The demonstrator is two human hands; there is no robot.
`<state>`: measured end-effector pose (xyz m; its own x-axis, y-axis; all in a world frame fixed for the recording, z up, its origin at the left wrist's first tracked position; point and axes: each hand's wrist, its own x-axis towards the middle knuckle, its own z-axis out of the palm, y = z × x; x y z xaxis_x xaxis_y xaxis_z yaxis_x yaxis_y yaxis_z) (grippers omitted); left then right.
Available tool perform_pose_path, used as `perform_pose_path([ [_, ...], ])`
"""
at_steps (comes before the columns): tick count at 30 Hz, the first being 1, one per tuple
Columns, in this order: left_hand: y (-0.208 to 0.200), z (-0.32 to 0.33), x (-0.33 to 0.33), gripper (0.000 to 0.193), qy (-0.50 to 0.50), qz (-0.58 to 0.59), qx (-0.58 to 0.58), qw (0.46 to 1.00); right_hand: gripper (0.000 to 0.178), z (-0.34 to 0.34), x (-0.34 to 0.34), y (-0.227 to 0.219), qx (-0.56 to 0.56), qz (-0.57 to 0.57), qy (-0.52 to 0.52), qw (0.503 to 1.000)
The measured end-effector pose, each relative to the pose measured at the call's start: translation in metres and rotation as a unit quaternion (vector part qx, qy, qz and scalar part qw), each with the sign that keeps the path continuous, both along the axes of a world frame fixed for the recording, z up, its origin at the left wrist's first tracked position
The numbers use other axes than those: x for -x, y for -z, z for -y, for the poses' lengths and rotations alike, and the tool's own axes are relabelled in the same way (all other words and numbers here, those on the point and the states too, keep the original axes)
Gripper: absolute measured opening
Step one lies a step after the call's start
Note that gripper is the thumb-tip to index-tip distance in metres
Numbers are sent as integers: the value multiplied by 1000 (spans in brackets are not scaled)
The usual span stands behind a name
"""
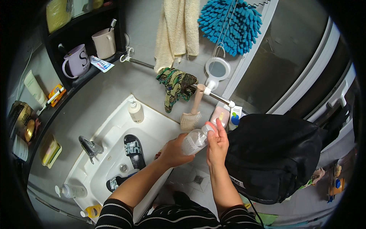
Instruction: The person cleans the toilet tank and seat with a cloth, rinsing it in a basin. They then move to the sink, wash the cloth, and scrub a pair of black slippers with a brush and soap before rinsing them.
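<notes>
A clear plastic bottle [193, 142] with a white cap [207, 128] is held tilted in front of me, past the right edge of the sink. My left hand [173, 151] is wrapped round the bottle's body. At the cap, my right hand [218, 147] grips with thumb and fingers, some fingertips reaching beyond it. Something small and brownish shows beside my left hand; I cannot make out what it is. In the white sink [155, 110] lie two black slippers, one farther off [133, 149] with white foam on it and one nearer [114, 182], partly behind my left forearm.
A faucet [90, 148], a pump bottle [135, 111] and another pump bottle [72, 191] stand on the sink's rim. A black bag [274, 156] is close on my right. A brush [193, 110] and patterned cloth [177, 86] hang from a metal rail ahead.
</notes>
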<state>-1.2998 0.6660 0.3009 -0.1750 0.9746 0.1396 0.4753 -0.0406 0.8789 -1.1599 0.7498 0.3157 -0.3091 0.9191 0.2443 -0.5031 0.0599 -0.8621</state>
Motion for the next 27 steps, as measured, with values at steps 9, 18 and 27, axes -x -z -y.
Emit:
perform_pose_path([
  [9, 1, -80, -37, 73, -45, -42, -145, 987, 78, -1, 8, 16, -74, 83, 160, 981],
  [18, -5, -131, -69, 65, 9, -87, -179, 980, 78, -89, -9, 20, -40, 1, 321, 946],
  [27, 23, -170, -44, 79, 142, 263, 4, 954, 82, -161, 5, 39, -129, 127, 324, 929],
])
